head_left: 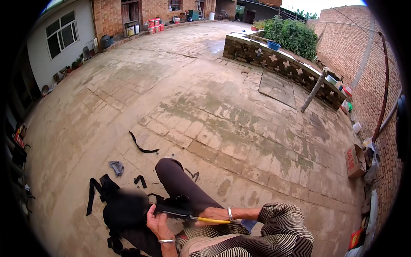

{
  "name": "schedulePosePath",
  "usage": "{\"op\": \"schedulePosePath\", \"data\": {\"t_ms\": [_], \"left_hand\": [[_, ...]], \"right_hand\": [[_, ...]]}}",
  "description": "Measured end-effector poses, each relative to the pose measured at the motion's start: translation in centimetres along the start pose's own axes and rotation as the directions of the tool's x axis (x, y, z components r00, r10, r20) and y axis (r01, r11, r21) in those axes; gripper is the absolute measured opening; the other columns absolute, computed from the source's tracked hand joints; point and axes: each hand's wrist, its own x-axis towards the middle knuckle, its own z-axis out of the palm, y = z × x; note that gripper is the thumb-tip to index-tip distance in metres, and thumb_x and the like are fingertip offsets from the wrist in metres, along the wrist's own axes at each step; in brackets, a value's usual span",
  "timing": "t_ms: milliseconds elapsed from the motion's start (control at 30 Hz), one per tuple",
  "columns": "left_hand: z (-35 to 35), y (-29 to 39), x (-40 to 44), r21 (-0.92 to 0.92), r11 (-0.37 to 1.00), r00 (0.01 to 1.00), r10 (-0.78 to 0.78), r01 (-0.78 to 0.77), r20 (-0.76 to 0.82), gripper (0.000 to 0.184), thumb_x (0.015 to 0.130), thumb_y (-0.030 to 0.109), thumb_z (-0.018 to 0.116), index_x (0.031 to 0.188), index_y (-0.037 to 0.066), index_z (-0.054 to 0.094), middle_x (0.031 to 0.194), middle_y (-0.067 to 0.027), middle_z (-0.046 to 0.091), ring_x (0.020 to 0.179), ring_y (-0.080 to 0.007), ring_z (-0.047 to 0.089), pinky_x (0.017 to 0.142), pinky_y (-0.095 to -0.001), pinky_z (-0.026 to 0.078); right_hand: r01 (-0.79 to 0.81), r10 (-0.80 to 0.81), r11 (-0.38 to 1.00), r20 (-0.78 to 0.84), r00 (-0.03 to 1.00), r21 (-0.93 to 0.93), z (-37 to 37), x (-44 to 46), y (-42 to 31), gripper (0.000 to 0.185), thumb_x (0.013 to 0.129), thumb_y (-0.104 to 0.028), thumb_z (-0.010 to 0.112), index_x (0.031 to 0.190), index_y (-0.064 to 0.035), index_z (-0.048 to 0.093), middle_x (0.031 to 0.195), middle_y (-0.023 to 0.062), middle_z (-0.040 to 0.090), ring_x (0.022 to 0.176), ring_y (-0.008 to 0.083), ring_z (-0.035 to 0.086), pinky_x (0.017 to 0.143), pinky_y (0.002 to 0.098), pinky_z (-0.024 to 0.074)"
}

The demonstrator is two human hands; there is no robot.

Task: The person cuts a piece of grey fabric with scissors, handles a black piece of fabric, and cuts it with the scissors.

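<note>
My left hand [160, 225], with a bangle at the wrist, is closed on the edge of a black fabric bag [123, 214] with straps that lies across my lap. My right hand [212, 213] also wears a bangle and is closed around a long tool with a yellow handle [216, 220]. The tool's thin metal part points left, against the black cloth beside my left fingers. Its exact kind is hard to make out. Part of the bag is blurred. My dark trouser knee [169, 169] rises just beyond the hands.
A black strap [141, 144], a short black strip [140, 181] and a grey cloth [116, 167] lie on the paved ground ahead. A cardboard box [355, 161] stands by the brick wall at right. A low brick planter [282, 60] and leaning post [314, 91] are farther off.
</note>
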Motion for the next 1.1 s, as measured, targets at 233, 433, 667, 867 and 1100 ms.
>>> {"op": "schedulePosePath", "data": {"t_ms": [233,433,667,867,1100], "left_hand": [[-0.3,-0.2,0.2,0.033,0.999,1.0,0.012,-0.013,0.022,0.049,0.073,-0.009,0.054,0.122,-0.01,0.048,0.084,-0.0049,0.058,0.068,-0.0085,0.055,0.065,-0.0209,0.048],[-0.5,-0.4,0.2,0.023,0.999,1.0,0.023,-0.023,0.017,0.051,0.071,-0.008,0.056,0.121,-0.009,0.05,0.085,-0.0059,0.06,0.071,-0.0085,0.055,0.069,-0.0202,0.046],[-0.4,-0.1,0.3,0.026,1.0,1.0,0.003,-0.004,0.029,0.053,0.069,-0.011,0.055,0.122,-0.007,0.051,0.086,-0.0054,0.059,0.071,-0.0101,0.056,0.069,-0.0214,0.047],[-0.2,-0.3,-0.5,-0.004,0.999,0.997,-0.048,0.048,0.066,0.054,0.069,-0.012,0.052,0.123,-0.006,0.051,0.084,-0.0018,0.054,0.066,-0.0079,0.051,0.063,-0.0207,0.046],[-0.5,-0.9,0.4,-0.044,0.997,0.997,-0.07,0.068,-0.038,0.055,0.066,-0.012,0.05,0.121,-0.007,0.051,0.077,-0.0058,0.057,0.064,-0.0142,0.057,0.055,-0.0251,0.05]], "right_hand": [[-0.01,0.01,1.0,0.01,1.0,-0.011,0.0,0.1,0.1,0.073,0.091,-0.064,0.045,0.076,0.0056,0.061,0.065,0.022,0.058,0.066,0.0372,0.06,0.061,0.0441,0.0455],[-0.07,0.07,0.998,0.019,0.997,-0.005,-0.3,-0.4,-0.8,0.073,0.088,-0.067,0.046,0.081,0.0033,0.063,0.072,0.0217,0.061,0.074,0.0375,0.062,0.067,0.0438,0.0473],[-0.108,0.112,0.994,0.168,0.979,-0.036,-1.6,-1.4,-1.0,0.076,0.086,-0.07,0.047,0.1,0.0038,0.058,0.087,0.0231,0.061,0.089,0.0369,0.061,0.075,0.0435,0.0462],[-0.16,0.168,0.986,0.196,0.966,-0.053,-2.7,-4.8,-2.5,0.082,0.084,-0.071,0.05,0.107,0.0072,0.049,0.091,0.0252,0.061,0.09,0.0375,0.061,0.076,0.0423,0.0465],[-0.046,0.047,0.999,0.137,0.99,-0.01,-2.4,-6.0,0.2,0.066,0.089,-0.063,0.05,0.089,0.0031,0.051,0.081,0.0217,0.057,0.077,0.034,0.056,0.069,0.0431,0.042]]}}
